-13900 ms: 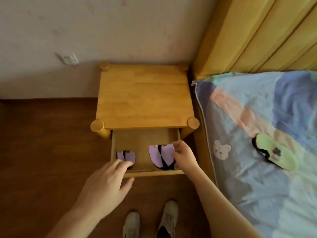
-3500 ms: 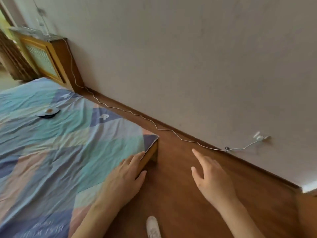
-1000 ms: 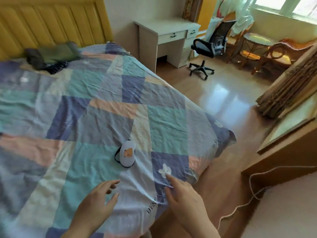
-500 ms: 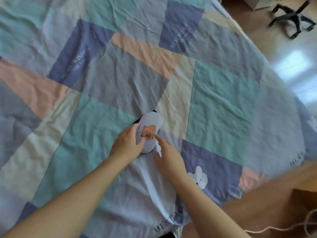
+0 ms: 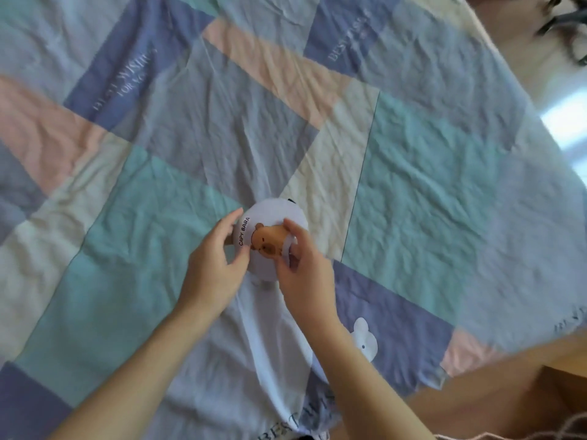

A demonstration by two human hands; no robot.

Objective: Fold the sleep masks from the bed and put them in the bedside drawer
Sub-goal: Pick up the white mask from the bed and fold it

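A pale lilac sleep mask (image 5: 270, 217) with a brown capybara print and the words CAPY BARA lies on the patchwork bedspread (image 5: 413, 173) near the middle of the view. A bit of its black strap shows at its far edge. My left hand (image 5: 214, 265) grips the mask's left side between thumb and fingers. My right hand (image 5: 305, 274) pinches its right side, with the fingertips over the print. The near half of the mask is hidden under my hands. The bedside drawer is out of view.
The bed's corner hangs over a wooden floor (image 5: 524, 392) at the lower right. A dark chair base (image 5: 568, 23), blurred, shows at the top right. A thin cable (image 5: 508, 435) crosses the floor at the bottom right.
I came from the drawer round the bed to this mask. Since half a second ago both hands have closed on its two sides, and it looks shorter and rounder.
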